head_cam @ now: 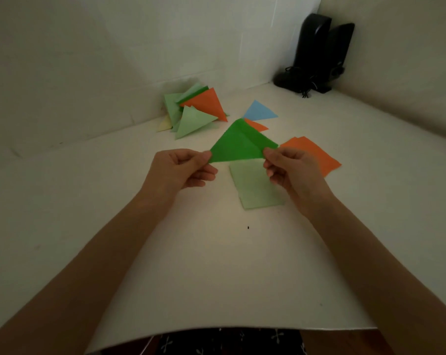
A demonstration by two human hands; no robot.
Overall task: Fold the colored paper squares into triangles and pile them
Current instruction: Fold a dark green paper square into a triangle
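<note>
A dark green paper (238, 144), folded into a triangle, is held above the table. My left hand (182, 170) pinches its left corner and my right hand (292, 170) pinches its right corner. Beneath it lies a flat pale green square (255, 187). Flat orange squares (312, 153) lie to the right. At the back left, against the wall, sits a pile of folded triangles (193, 111) in pale green, orange, dark green and yellow. A blue triangle (259, 111) and an orange triangle (255, 125) lie apart behind the held paper.
The white table (216, 265) meets white walls at the back and right. Two black speakers (319, 51) with cables stand in the far right corner. The table's near edge runs just above my lap.
</note>
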